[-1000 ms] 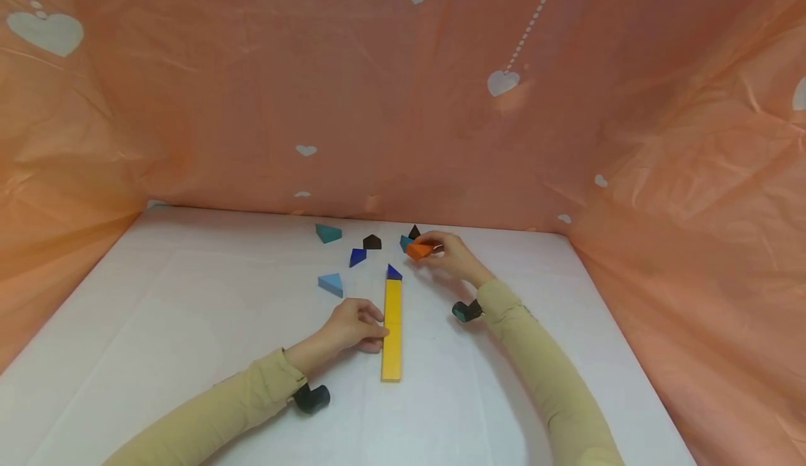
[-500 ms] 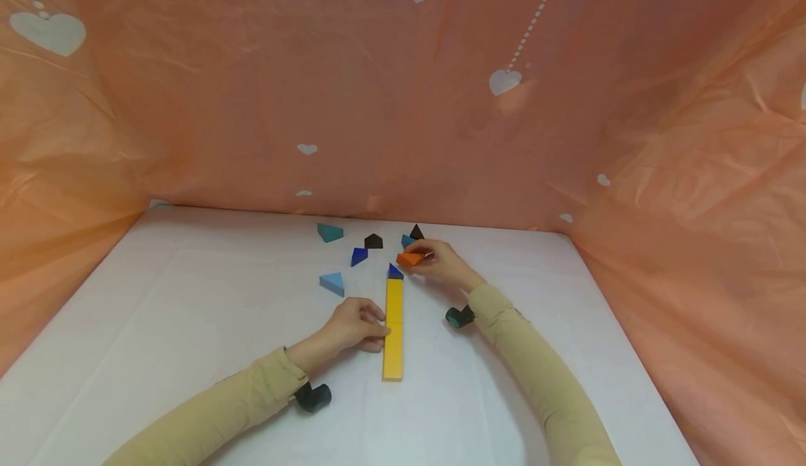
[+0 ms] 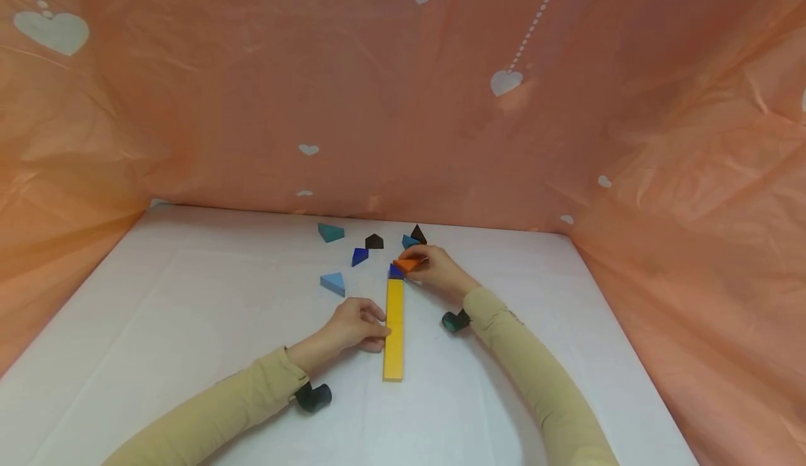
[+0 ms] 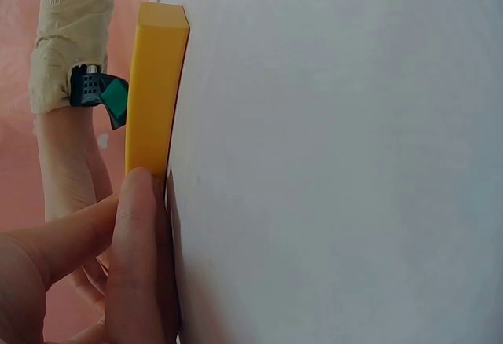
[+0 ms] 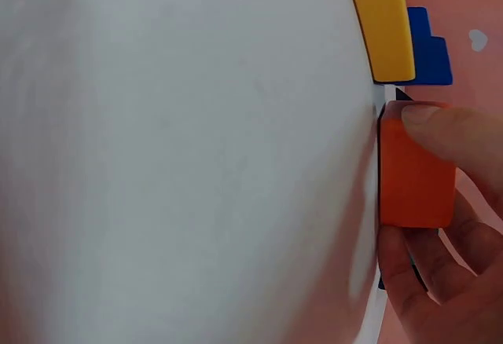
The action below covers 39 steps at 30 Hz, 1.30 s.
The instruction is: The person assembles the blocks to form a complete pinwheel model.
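My right hand (image 3: 441, 270) pinches an orange block (image 3: 406, 265) between thumb and fingers, beside the dark blue triangular block (image 3: 395, 271). In the right wrist view the orange block (image 5: 418, 171) shows a rectangular face, near the yellow end. Two yellow bars (image 3: 394, 354) lie end to end in a strip, with the dark blue triangle at its far end. My left hand (image 3: 352, 324) rests at the strip's left side, its fingertips touching the yellow near the seam. In the left wrist view a finger lies against the yellow bar (image 4: 157, 85).
Further back lie a teal block (image 3: 330, 232), a brown five-sided block (image 3: 374, 242), a small blue block (image 3: 359, 256) and a light blue block (image 3: 334, 283). Behind my right hand are another blue block (image 3: 411, 241) and a dark triangle (image 3: 418, 233). An orange curtain surrounds the white table (image 3: 220, 298).
My right hand has brought the orange block left and nearer, from by the rear blue block to beside the dark blue triangle. My left hand stays against the yellow strip.
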Available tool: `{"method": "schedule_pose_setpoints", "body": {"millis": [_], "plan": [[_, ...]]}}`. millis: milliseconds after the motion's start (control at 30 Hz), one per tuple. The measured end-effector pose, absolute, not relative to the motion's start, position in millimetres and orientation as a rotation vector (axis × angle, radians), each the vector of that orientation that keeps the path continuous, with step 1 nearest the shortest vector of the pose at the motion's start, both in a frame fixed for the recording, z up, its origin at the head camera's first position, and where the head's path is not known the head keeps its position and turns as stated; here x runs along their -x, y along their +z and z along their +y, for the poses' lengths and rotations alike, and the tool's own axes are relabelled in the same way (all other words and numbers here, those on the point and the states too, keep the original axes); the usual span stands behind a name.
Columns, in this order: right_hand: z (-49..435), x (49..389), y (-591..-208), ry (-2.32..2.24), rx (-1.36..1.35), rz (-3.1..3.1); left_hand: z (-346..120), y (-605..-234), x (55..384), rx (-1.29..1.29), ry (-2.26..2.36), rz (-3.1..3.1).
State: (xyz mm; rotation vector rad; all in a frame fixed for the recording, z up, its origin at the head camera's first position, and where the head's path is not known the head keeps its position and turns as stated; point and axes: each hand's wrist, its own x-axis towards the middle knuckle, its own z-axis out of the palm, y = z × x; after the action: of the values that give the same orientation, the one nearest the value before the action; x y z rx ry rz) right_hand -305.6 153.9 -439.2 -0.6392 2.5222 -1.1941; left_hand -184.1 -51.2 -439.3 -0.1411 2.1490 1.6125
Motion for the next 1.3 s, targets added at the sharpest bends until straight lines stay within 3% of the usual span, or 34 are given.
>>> {"method": "schedule_pose_setpoints", "body": {"millis": [1300], "plan": [[153.5, 303.9, -438.4, -1.129, 0.735, 2.544, -51.8, -441.8, 184.0, 0.119, 1.631, 2.133]]}}
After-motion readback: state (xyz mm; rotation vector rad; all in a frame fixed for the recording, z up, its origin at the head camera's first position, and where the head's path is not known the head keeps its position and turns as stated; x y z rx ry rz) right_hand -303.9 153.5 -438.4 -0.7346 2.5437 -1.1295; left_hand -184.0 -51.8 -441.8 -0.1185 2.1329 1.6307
